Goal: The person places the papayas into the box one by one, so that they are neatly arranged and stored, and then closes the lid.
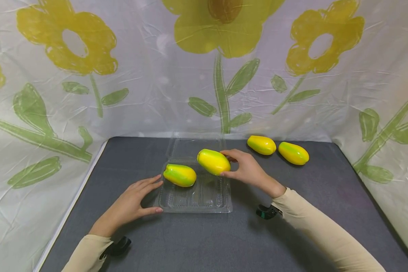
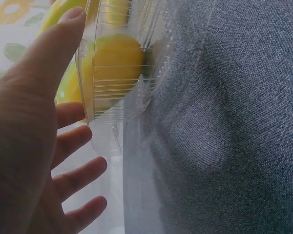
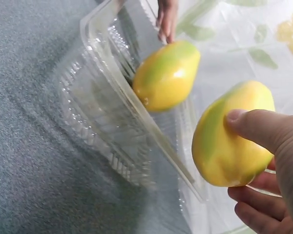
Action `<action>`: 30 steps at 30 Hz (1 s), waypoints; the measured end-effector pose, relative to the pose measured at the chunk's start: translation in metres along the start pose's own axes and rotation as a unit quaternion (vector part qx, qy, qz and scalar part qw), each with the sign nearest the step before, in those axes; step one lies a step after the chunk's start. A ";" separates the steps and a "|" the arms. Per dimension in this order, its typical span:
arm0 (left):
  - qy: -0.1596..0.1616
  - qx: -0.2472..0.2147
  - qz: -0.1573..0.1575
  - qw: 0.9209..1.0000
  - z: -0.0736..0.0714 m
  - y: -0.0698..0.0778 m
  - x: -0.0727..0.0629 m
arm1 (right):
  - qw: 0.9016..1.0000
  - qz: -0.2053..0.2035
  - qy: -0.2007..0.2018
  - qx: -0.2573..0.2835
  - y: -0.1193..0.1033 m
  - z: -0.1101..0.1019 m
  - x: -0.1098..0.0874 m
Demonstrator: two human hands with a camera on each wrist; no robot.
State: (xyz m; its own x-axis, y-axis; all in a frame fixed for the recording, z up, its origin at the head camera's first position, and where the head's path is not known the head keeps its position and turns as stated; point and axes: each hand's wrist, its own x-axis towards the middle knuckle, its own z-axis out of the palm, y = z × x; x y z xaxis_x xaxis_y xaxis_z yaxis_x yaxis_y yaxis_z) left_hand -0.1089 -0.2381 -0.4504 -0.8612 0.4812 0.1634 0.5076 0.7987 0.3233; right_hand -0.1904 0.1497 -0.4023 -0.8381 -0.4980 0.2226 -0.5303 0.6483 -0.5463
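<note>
A yellow-green papaya (image 1: 213,162) is held by my right hand (image 1: 246,170), thumb on one side and fingers on the other, over the right part of a clear plastic clamshell box (image 1: 197,202). In the right wrist view this papaya (image 3: 229,141) hangs above the box's rim. Another papaya (image 1: 179,175) lies in the left part of the box. At the box's left edge, my left hand (image 1: 132,200) has its fingers extended and thumb spread. In the left wrist view its fingertips (image 2: 90,168) are beside the box's ribbed wall, holding nothing.
Two more papayas, one (image 1: 261,145) beside the other (image 1: 294,153), lie at the back right of the dark grey table (image 1: 190,241). The box's clear lid (image 1: 193,147) is folded back toward the flower-printed curtain (image 1: 149,75) behind the table.
</note>
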 end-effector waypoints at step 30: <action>-0.009 -0.001 -0.007 1.000 0.001 0.001 0.000 | 1.000 -0.001 -0.010 -0.010 0.002 0.024 -0.003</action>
State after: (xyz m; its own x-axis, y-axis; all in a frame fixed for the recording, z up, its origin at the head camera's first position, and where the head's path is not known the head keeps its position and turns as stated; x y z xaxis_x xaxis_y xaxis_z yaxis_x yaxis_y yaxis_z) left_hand -0.1084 -0.2373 -0.4508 -0.8676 0.4763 0.1431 0.4956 0.8046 0.3270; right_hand -0.1864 0.1387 -0.4238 -0.8350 -0.5096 0.2074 -0.5337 0.6587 -0.5304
